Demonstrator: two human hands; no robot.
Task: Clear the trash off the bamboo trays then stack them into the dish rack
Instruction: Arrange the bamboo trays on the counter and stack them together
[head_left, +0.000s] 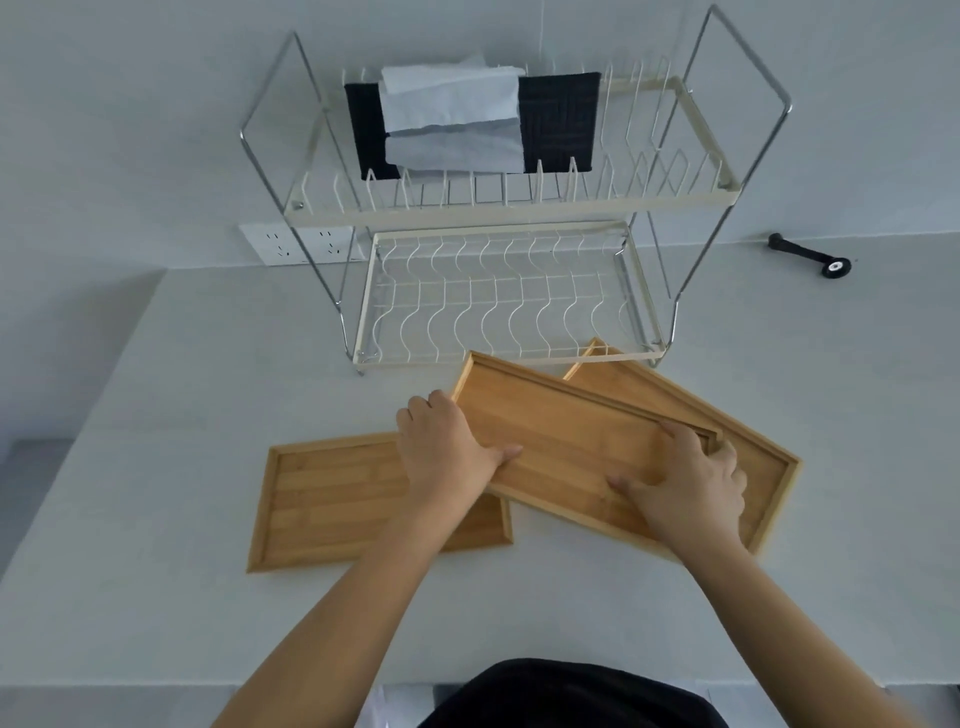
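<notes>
**Top tray held at both ends, rack just beyond**

While both hands grip it, the top tray (566, 441) sits tilted, raised above two others. Left hand (447, 447) wraps its near-left end, fingers over the edge, thumb on the inside face. Right hand (685, 483) pinches the far-right corner, fingers hooked over the rim.

It looks stiff, flat and light, probably smooth bamboo; the raised rim is the natural hold, and two hands at opposite ends should keep it level.

Under the right hand lies a second tray (753, 447); below the left wrist, a third (332, 499) rests flat on the table (156, 597). No trash shows on any tray.

Beyond the fingertips stands the rack (509, 291). Its lower shelf is bare; cloths (457, 119) fill part of the upper one. The low upper tier may hamper upright entry.
</notes>
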